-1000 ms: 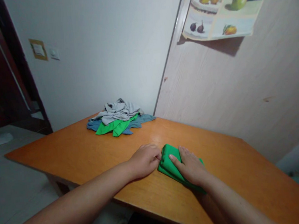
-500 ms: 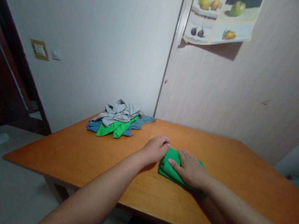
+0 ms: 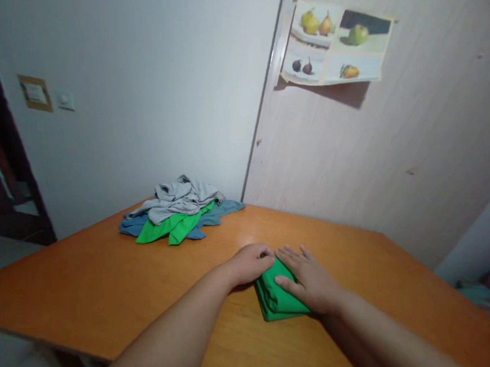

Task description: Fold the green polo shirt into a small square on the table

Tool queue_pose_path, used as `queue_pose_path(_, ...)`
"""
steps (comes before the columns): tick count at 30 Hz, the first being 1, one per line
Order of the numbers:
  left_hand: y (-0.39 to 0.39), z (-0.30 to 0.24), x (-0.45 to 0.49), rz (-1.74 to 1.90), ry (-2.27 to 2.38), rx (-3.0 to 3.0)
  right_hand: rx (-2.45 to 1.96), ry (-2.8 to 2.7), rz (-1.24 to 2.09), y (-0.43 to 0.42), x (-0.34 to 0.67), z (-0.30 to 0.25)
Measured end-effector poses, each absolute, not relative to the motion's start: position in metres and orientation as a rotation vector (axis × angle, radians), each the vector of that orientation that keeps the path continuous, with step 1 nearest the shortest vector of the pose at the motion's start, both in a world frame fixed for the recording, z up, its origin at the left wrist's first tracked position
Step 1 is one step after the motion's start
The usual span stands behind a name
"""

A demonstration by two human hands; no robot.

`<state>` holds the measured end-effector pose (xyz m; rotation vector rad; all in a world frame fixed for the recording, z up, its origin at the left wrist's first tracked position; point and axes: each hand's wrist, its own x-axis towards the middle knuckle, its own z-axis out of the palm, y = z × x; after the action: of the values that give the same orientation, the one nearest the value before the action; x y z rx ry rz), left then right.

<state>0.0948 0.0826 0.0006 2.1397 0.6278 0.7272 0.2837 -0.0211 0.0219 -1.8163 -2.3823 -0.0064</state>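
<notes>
- Your folded green cloth bundle [image 3: 273, 307] lies on the orange-brown wooden table [image 3: 88, 292], toward your side, with its layered edges facing left and toward you.
- Your right hand [image 3: 314, 280] is flat on top, fingers stretched and slightly fanned, thumb well out to the side.
- Your left hand [image 3: 251, 264] is at the bundle's far-left corner, fingers curled in near the thumb; can't tell if they're pinching fabric.
- Your hands are close together, so the tighter side is between them. There's wood surface running left to the near edge, and right to the slanting right edge.
- The crumpled grey, bright-green and blue fabric pile [image 3: 180, 225] sits well apart, back by the white wall [image 3: 156, 88].
</notes>
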Motion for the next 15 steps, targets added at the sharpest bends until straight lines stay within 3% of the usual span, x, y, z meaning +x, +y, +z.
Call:
queue_pose_path(6,0.077,0.008,0.086,0.662,0.870,2.304,-1.976,-2.254,-0.091,0.001,0.302,0.032)
queue_pose_path(15,0.076,0.012,0.085,0.714,0.955,2.265,-2.103,-2.066,0.191,0.011,0.291,0.012)
